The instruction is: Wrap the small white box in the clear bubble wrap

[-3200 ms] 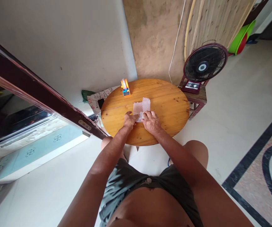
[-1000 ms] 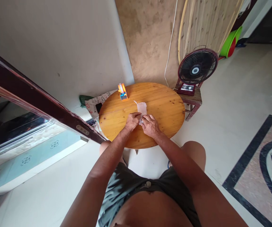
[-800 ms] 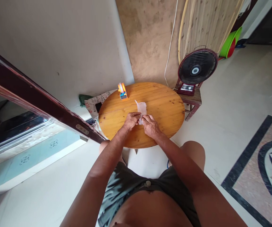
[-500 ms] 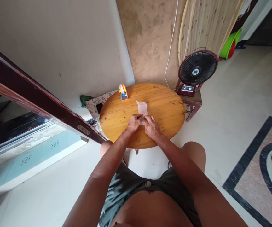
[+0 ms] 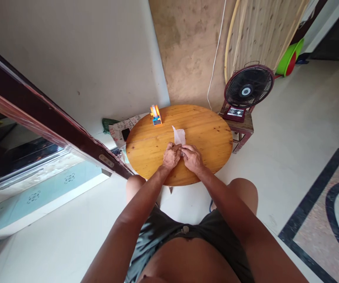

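Compared with the picture of about three seconds ago, the left hand (image 5: 171, 156) and the right hand (image 5: 193, 159) have come closer together, and the pale plastic sheet (image 5: 179, 136) between them has become narrower; then it lay spread wider, with bubbles visible on it.

Now the sheet lies a little in front of the middle of the oval wooden table (image 5: 148, 151). Its free part points toward the far edge, with one thin corner sticking out at its left side. Its near end is under the fingers, on the side of the near edge, and only a small piece shows there.

Both hands have the fingers bent and almost closed, and the fingertips meet upon the sheet. They seem to pinch it from two sides, but the thumbs are partly hidden, so I cannot tell the exact grip.

I judge that the step in hand is gathering or folding the near end of the sheet. The next move seems to call for an even pinch from both hands, so that the fold does not spring back.

Near the far left edge of the table stands an orange and blue tape dispenser (image 5: 155, 114), which neither hand touches. Beyond the right edge, a fan (image 5: 247, 88) stands on a wooden stool (image 5: 246, 124).
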`<action>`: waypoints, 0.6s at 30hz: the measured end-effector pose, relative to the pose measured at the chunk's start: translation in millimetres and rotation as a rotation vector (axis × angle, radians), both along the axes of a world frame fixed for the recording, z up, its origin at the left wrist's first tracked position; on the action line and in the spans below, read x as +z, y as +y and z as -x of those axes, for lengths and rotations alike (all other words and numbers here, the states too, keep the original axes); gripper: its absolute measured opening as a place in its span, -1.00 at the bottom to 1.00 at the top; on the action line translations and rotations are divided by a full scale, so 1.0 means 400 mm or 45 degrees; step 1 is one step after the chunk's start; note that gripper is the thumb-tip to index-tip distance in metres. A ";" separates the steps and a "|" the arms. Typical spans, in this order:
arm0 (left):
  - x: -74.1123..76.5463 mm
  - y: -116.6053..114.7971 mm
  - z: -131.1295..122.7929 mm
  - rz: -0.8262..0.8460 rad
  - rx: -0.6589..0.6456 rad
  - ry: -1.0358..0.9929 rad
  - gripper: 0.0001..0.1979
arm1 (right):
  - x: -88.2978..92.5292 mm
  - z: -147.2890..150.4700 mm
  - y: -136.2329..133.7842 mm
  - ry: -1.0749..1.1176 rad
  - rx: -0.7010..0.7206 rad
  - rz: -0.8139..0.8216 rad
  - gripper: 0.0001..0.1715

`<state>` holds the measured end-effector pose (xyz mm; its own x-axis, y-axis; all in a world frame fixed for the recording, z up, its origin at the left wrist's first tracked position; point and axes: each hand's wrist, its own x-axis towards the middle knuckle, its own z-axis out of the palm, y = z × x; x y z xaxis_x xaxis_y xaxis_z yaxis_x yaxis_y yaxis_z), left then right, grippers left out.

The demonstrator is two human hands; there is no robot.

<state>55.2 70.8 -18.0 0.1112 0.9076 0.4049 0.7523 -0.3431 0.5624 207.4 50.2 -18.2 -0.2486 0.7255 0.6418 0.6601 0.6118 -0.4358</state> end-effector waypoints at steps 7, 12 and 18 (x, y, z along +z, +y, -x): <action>-0.034 0.012 -0.001 -0.268 -0.139 0.071 -0.66 | 0.023 -0.026 0.069 0.356 -0.001 0.377 -0.69; -0.036 0.014 -0.004 -0.246 -0.222 0.098 -0.64 | 0.058 -0.019 0.163 0.470 -0.133 0.747 -0.65; -0.017 0.024 0.001 -0.167 -0.357 0.037 -0.71 | 0.083 0.009 0.240 0.475 -0.096 0.963 -0.67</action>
